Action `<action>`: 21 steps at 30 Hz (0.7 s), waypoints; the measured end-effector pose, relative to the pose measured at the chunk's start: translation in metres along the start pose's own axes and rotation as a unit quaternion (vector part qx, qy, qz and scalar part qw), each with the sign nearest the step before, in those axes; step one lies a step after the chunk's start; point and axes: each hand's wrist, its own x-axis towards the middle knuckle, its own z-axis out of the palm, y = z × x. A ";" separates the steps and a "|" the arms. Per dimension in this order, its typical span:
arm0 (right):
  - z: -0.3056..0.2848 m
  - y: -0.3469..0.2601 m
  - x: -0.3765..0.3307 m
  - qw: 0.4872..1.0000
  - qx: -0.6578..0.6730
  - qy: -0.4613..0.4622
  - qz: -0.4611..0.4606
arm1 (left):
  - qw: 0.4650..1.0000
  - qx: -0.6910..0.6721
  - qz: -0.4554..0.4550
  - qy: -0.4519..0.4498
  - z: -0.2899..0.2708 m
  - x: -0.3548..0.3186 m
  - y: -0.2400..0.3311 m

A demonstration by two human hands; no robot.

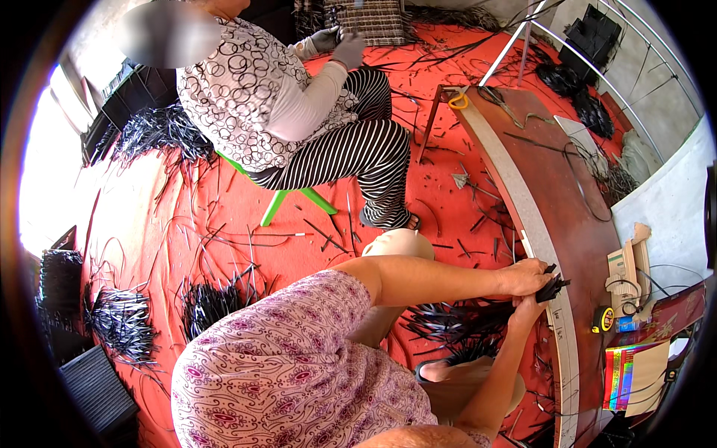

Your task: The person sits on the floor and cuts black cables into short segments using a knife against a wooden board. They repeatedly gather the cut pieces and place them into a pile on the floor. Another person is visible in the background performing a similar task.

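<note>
Both my hands are closed around a bundle of black plastic strips at the edge of the reddish-brown table. My left hand wraps it from the far side. Close against it, my right hand grips from the near side. Short, uneven ends stick out past my fingers over a pale measuring strip with markings along the table edge. Behind my hands, long loose black strips trail toward the red floor covering; my forearms partly hide them.
A co-worker in striped trousers sits on a green stool, gloved hands near a woven brown panel. Strip piles lie on the red floor. The table's right side holds a yellow tape measure, cardboard and yellow-handled scissors.
</note>
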 end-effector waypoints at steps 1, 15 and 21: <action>-0.001 0.001 0.000 1.000 0.002 0.000 -0.001 | 1.000 0.001 0.005 0.001 0.001 0.000 -0.001; 0.020 -0.027 -0.012 0.996 -0.004 -0.055 -0.071 | 0.875 0.441 0.108 0.166 -0.055 -0.042 0.062; 0.018 -0.040 -0.013 0.998 0.061 -0.027 -0.014 | 0.847 0.395 0.209 0.288 -0.170 -0.183 0.143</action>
